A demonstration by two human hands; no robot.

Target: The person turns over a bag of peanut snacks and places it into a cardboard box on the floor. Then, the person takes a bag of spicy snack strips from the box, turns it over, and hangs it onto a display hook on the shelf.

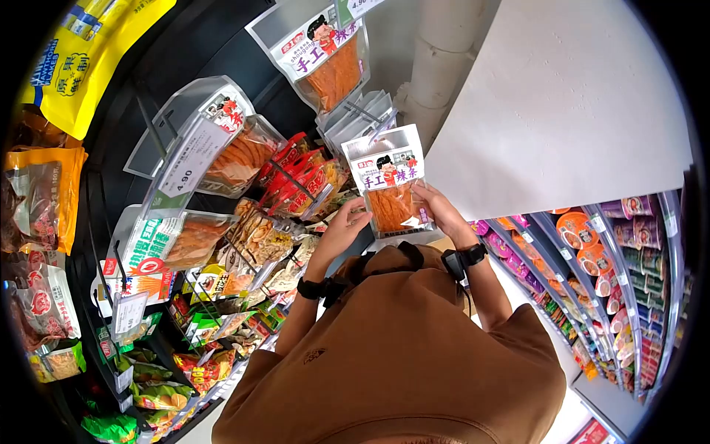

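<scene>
A clear snack packet (390, 207) with a white printed top and orange-brown strips inside is held upright in front of the hanging packets. My right hand (442, 214) grips its right edge, the thumb over the front. At the packet's lower left edge is my left hand (347, 228), its fingers curled and pressed against the side. Just above hangs a matching snack packet (334, 78) on a hook. Both wrists wear black bands.
A hanging packet (240, 152) with a price tag (185, 172) juts out at the left, above red snack packets (299, 181). Wire hooks stick out from the rack. A white panel (562, 103) stands at the upper right, with shelves of cup noodles (580, 240) below it.
</scene>
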